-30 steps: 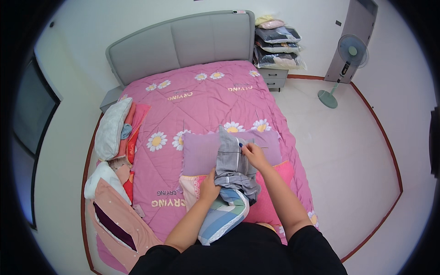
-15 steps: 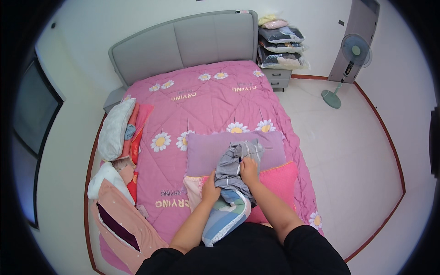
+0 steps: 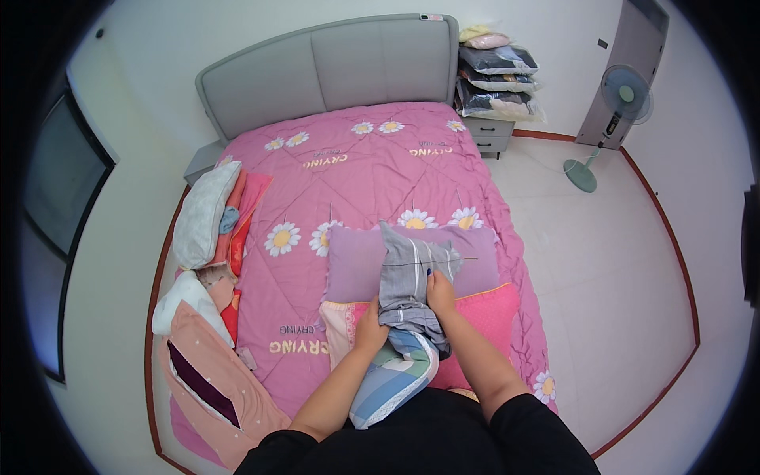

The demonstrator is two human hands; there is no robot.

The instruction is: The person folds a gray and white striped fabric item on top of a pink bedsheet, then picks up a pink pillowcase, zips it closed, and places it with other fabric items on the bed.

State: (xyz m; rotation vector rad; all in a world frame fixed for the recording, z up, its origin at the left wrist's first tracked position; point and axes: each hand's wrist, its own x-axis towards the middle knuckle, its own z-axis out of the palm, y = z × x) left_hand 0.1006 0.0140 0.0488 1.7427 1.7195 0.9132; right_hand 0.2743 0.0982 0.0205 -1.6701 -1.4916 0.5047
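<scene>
A grey striped cloth cover, which looks like a pillowcase, is spread between my hands. My left hand grips its left edge with fingers mostly hidden behind the fabric. Opposite it, my right hand is closed on the right side of the cover, a dark fingernail showing. The cover's bunched lower part overlaps the far end of a blue, green and white checked pillow, which leans against my body. Whether the pillow's end is inside the cover, I cannot tell. Underneath lie a purple pillow and a bright pink pillow.
The pink daisy-print quilt covers the bed. Along its left side are a white pillow, folded red and pink fabrics, and a peach cover with a dark opening. Bagged bedding tops the nightstand; a standing fan is farther right.
The cover's far part, crumpled before, now stands up flatter and reaches farther toward the headboard. My hands have shifted only slightly, and the whole view has moved a little.
</scene>
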